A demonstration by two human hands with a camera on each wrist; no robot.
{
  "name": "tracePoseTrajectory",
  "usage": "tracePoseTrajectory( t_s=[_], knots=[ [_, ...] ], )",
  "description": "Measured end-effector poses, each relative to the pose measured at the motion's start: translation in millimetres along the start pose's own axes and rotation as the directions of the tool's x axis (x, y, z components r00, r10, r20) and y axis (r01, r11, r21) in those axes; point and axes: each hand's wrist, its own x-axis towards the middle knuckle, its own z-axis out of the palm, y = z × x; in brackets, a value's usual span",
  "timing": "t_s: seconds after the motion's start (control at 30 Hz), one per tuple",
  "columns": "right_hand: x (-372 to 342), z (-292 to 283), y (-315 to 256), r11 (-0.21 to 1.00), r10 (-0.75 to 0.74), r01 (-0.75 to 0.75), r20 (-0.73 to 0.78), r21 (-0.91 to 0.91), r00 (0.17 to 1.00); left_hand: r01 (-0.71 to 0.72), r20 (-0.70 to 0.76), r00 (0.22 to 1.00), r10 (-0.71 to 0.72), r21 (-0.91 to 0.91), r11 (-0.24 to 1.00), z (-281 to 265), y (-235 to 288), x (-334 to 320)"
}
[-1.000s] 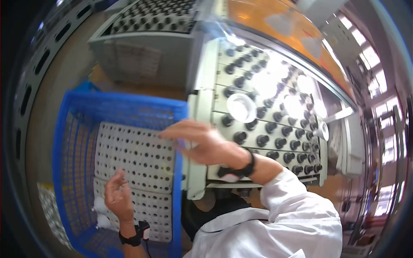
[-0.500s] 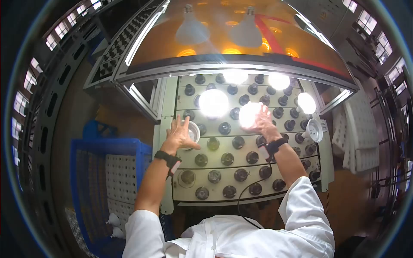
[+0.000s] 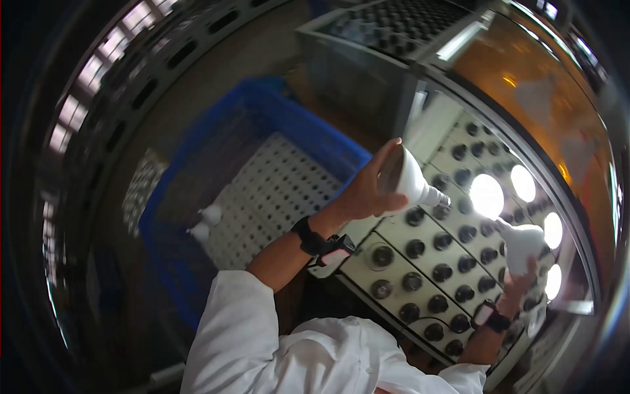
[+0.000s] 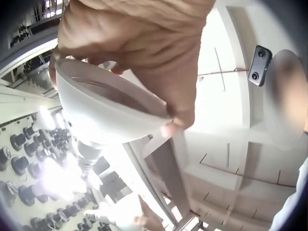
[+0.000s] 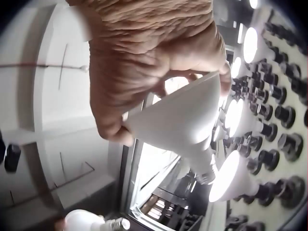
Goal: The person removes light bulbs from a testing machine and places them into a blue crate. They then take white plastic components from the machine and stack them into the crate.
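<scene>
My left hand [image 3: 362, 190] grips a white reflector light bulb [image 3: 412, 178] by its wide rim, the threaded base pointing right over the socket board [image 3: 394, 269]. In the left wrist view the thumb and fingers span the rim of this unlit bulb [image 4: 106, 113]. My right hand [image 3: 520, 282] holds a second white bulb [image 3: 524, 241] at the board's right side. The right wrist view shows that bulb [image 5: 180, 115] gripped around its wide end, its screw base pointing down and right. Several lit bulbs [image 3: 487, 196] stand in the board's black sockets [image 3: 443, 241].
Left of the board is a blue plastic crate [image 3: 172, 164] containing white perforated panels [image 3: 275, 174] and two small white bulbs [image 3: 210, 213]. An orange see-through hood [image 3: 531, 72] with a metal frame overhangs the board's far side. Another socket rack [image 3: 354, 62] stands behind.
Both hands, earlier at bulbs on the board, now hold bulbs raised off it; the right one, glowing before, is unlit. The head view has swung left toward the crate.
</scene>
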Motion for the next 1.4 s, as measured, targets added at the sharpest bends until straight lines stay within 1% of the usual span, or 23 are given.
tracePoseTrajectory(
  t_s=[0.07,0.1,0.2,0.23,0.3,0.33,0.4,0.47,0.5,0.53,0.73,0.87,0.93,0.97,1.0,1.07,1.1,1.13,1.17,1.2,1.23,1.3,1.4],
  knots=[
    [6.2,58.4,1.8,0.95,0.118,-0.141,0.099,0.277,0.988,0.099,-0.042,0.99,-0.134,-0.468,0.878,-68.4,-5.4,-42.8],
    [10.2,91.4,7.2,0.916,0.162,-0.188,0.101,0.354,0.982,0.099,-0.126,0.972,-0.201,-0.553,0.827,-105.1,-14.2,-68.4],
    [19.5,195.2,44.4,0.913,0.23,-0.361,0.493,0.189,0.839,-0.013,-0.41,0.801,-0.436,-0.74,0.672,-201.8,-52.1,-155.8],
    [22.8,230.1,64.6,0.897,0.286,-0.426,0.584,0.116,0.76,-0.051,-0.441,0.786,-0.433,-0.744,0.666,-225.0,-64.8,-183.9],
    [25.3,297.3,110.9,0.844,0.418,-0.533,0.703,-0.065,0.575,-0.155,-0.558,0.584,-0.59,-0.79,0.593,-264.8,-94.5,-238.9],
    [20.0,334.3,133.8,0.801,0.491,-0.577,0.726,-0.159,0.481,-0.186,-0.568,0.573,-0.592,-0.793,0.58,-281.1,-112.0,-265.3],
    [28.4,363.1,198.7,0.637,0.728,-0.692,0.56,-0.34,0.395,-0.175,-0.523,0.522,-0.674,-0.839,0.515,-306.2,-154.3,-310.6],
    [15.5,413.4,256.0,0.538,0.842,-0.64,0.376,-0.549,0.386,-0.215,-0.505,0.495,-0.707,-0.86,0.464,-320.8,-201.1,-345.3],
    [1.9,445.5,276.7,0.441,0.897,-0.681,0.317,-0.585,0.308,-0.216,-0.474,0.475,-0.742,-0.88,0.424,-322.3,-224.8,-359.7],
    [0.3,457.0,317.2,0.377,0.923,-0.655,0.323,-0.655,0.207,-0.217,-0.44,0.455,-0.774,-0.898,0.383,-322.3,-243.5,-370.3],
    [-63.3,500.8,470.5,0.134,0.991,-0.525,0.124,-0.841,0.054,-0.278,-0.329,0.446,-0.832,-0.935,0.22,-318.9,-299.4,-400.4],
    [-93.4,484.3,536.3,0.017,0.999,-0.546,0.036,-0.838,-0.025,-0.287,-0.322,0.3,-0.898,-0.928,0.237,-310.9,-326.3,-430.5],
    [-104.6,484.8,548.4,-0.035,0.999,-0.653,-0.041,-0.757,-0.006,0.322,-0.567,0.217,-0.794,-0.727,0.607,-315.8,-332.7,-453.6],
    [-105.1,478.6,554.7,-0.059,0.998,-0.684,-0.05,-0.727,-0.033,0.441,-0.632,-0.052,-0.773,-0.709,0.55,-317.6,-325.5,-448.6],
    [-99.3,460.2,567.7,-0.071,0.997,-0.687,-0.058,-0.723,-0.042,0.446,-0.626,-0.061,-0.778,-0.714,0.54,-314.8,-321.0,-453.4],
    [-85.0,414.2,592.7,0.029,0.999,-0.695,0.033,-0.719,0.008,0.632,-0.922,0.1,-0.374,-0.232,0.739,-306.5,-307.8,-461.6],
    [-83.9,415.4,584.0,-0.042,0.967,-0.516,-0.166,-0.856,0.195,0.763,-0.914,0.305,-0.266,0.068,0.642,-305.2,-296.9,-459.5],
    [-67.7,392.9,591.6,-0.039,0.967,-0.517,-0.162,-0.855,0.196,0.763,-0.915,0.307,-0.263,0.072,0.642,-303.6,-285.7,-455.8],
    [-35.7,348.8,612.1,-0.044,0.941,-0.184,-0.103,-0.982,0.323,0.774,-0.844,0.428,-0.324,0.158,0.613,-300.8,-275.4,-452.6],
    [-30.8,345.4,607.4,-0.042,0.926,-0.007,-0.042,-0.999,0.375,0.77,-0.753,0.536,-0.381,0.251,0.587,-299.4,-267.9,-449.3],
    [-26.4,343.0,602.0,-0.058,0.905,0.169,0.02,-0.984,0.424,0.794,-0.735,0.551,-0.395,0.316,0.52,-297.4,-263.1,-443.6],
    [-55.9,393.2,550.8,0.163,0.949,0.533,0.28,-0.83,0.146,0.778,-0.742,0.567,-0.357,0.341,0.528,-295.8,-262.1,-431.6],
    [-100.0,405.9,533.6,0.406,0.871,0.778,0.462,-0.48,-0.17,0.771,-0.712,0.603,-0.36,0.405,0.491,-299.5,-279.0,-419.8]
  ],
)
